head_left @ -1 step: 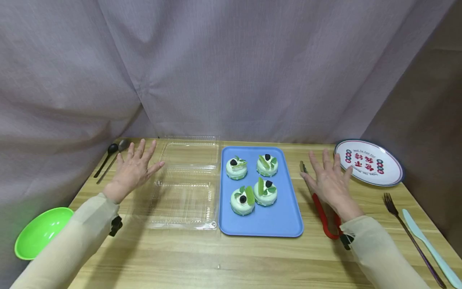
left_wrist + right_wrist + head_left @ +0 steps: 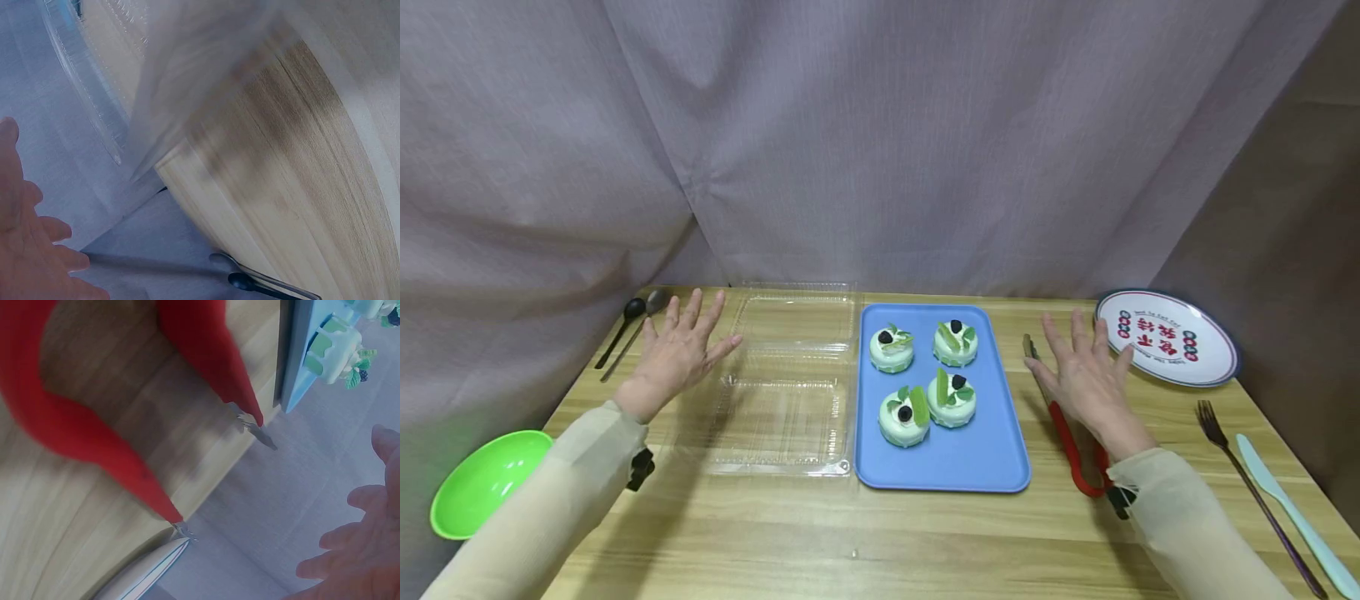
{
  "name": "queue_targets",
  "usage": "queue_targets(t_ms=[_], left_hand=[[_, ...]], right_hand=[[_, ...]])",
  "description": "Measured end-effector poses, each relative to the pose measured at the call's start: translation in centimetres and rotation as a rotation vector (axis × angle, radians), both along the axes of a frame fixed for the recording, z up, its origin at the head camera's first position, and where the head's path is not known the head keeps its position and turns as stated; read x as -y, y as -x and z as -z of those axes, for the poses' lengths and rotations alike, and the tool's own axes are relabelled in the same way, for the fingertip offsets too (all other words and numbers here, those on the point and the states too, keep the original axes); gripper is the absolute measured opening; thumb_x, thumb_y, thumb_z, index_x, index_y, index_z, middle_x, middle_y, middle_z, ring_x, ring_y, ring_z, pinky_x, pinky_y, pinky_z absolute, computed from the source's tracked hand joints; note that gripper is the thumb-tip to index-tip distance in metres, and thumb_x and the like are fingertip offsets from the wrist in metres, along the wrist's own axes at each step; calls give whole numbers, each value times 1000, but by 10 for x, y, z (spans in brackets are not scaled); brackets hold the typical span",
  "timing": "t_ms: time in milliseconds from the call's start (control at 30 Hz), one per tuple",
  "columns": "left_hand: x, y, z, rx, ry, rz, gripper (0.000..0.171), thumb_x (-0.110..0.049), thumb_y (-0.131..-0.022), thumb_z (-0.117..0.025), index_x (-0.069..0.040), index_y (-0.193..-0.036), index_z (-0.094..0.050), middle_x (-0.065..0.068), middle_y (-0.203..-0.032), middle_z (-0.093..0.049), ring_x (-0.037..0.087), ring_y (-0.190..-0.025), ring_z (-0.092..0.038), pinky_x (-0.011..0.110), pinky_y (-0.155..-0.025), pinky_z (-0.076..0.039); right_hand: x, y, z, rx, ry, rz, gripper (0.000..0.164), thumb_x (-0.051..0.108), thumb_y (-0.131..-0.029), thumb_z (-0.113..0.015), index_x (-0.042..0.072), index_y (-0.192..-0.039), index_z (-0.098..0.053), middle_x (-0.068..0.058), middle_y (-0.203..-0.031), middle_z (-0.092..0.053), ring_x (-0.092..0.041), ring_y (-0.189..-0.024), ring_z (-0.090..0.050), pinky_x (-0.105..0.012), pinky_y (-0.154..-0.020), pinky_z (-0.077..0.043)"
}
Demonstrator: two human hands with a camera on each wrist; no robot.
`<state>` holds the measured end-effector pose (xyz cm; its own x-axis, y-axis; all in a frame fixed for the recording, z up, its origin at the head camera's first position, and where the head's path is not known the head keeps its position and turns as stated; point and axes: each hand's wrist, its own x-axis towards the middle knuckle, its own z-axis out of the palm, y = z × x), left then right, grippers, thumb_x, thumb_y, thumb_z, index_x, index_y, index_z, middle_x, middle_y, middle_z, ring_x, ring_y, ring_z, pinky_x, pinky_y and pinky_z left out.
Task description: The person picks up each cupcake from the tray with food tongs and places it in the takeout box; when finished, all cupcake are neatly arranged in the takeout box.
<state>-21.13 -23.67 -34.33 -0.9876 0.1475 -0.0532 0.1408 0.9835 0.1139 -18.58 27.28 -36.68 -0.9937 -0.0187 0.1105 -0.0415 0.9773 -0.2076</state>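
Head view: right hand (image 2: 1092, 379) hovers spread above red tongs (image 2: 1073, 444).

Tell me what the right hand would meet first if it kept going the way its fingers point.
The right hand, open above the red tongs, points away toward the table's far edge. The patterned plate sits just right of that line; otherwise only bare wooden table, though height is unclear.

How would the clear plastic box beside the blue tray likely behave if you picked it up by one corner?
The clear plastic box looks thin and see-through, so it is probably very light and would likely flex or twist. It lies open, lid hinged flat, so the lid may flop. Its glossy surface could be slippery.
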Motion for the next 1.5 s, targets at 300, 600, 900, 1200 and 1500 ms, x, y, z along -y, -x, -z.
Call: queue_targets(t_ms=[300,600,900,1200,1500], left_hand=[[2,-2,0,7,-30,4,80,-61,-101,-29,-16,-158,4,27,-161,3,56,-144,0,78,-113,-3],[29,-19,11,80,-574,19,77,-38,-103,-46,6,-154,-7,34,-159,-4,55,-144,-10,67,-119,-15],[51,-34,32,310,-890,-50,69,-23,-104,-47,11,-152,-10,35,-158,-11,51,-143,-22,60,-119,-27],[59,-38,42,383,-997,-57,67,-19,-101,-52,12,-150,-18,33,-155,-24,43,-137,-37,13,-96,-50],[60,-40,43,420,-1124,-48,62,-8,-100,-52,15,-148,-19,36,-153,-25,11,-124,-56,16,-97,-53]], right_hand=[[-7,-2,3,-16,47,-13,72,47,-100,-48,12,-156,-20,-34,-159,-5,-59,-143,-1,-85,-107,0],[-36,-24,21,-108,116,-49,83,43,-88,-69,-17,-135,-39,-40,-106,-52,-50,-95,-49,-55,-76,-49],[-53,-42,43,99,80,-21,95,59,-77,-74,-21,-119,-42,-14,-73,-46,-23,-66,-42,-25,-47,-32],[-54,-32,44,99,98,-113,63,25,-74,-80,-14,-107,-43,-20,-77,-48,-29,-68,-45,-31,-50,-36],[-56,-25,41,140,105,-39,56,29,-81,-76,-13,-102,-47,-25,-81,-48,-31,-71,-45,-33,-51,-38]])
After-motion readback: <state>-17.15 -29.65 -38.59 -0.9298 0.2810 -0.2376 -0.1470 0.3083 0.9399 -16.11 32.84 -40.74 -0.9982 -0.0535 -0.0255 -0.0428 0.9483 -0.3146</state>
